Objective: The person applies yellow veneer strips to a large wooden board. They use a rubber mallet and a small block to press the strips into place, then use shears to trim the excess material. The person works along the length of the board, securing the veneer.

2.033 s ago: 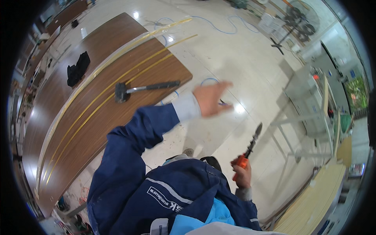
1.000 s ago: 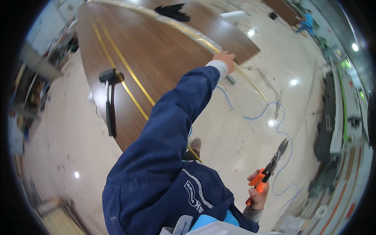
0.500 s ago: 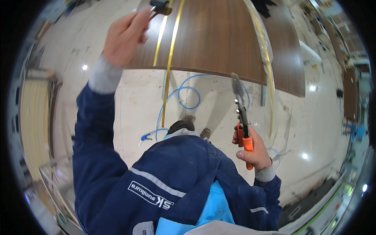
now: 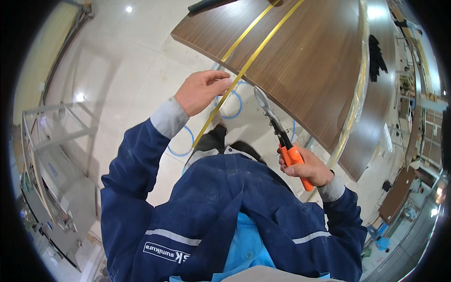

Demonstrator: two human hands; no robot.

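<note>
My right hand [image 4: 307, 167] is wrapped round the orange handles of a pair of tin snips [image 4: 286, 143]. Their metal blades point up and left, close to the near edge of a dark brown wood-grain panel [image 4: 300, 61]. A long narrow gold strip [image 4: 265, 46] runs across the panel, past its edge and down toward my legs. Beside that overhanging part is my left hand [image 4: 202, 91], its fingers loosely bent and apart, thumb and forefinger almost at the strip; I see nothing in it. A second gold strip [image 4: 244, 36] lies to the left, ending near the panel's edge.
A plastic-wrapped strip [image 4: 359, 89] lies along the panel's right side, with black cloth [image 4: 376, 58] beyond it. A dark bar [image 4: 206, 4] rests at the far left corner. Below, a blue hose [image 4: 239, 105] loops over the floor. A metal-framed rack [image 4: 61, 136] stands left.
My left hand has come down from the panel's far left to the gold strip and no longer holds the dark-headed tool. The snips stay in my right hand. The view has turned.
</note>
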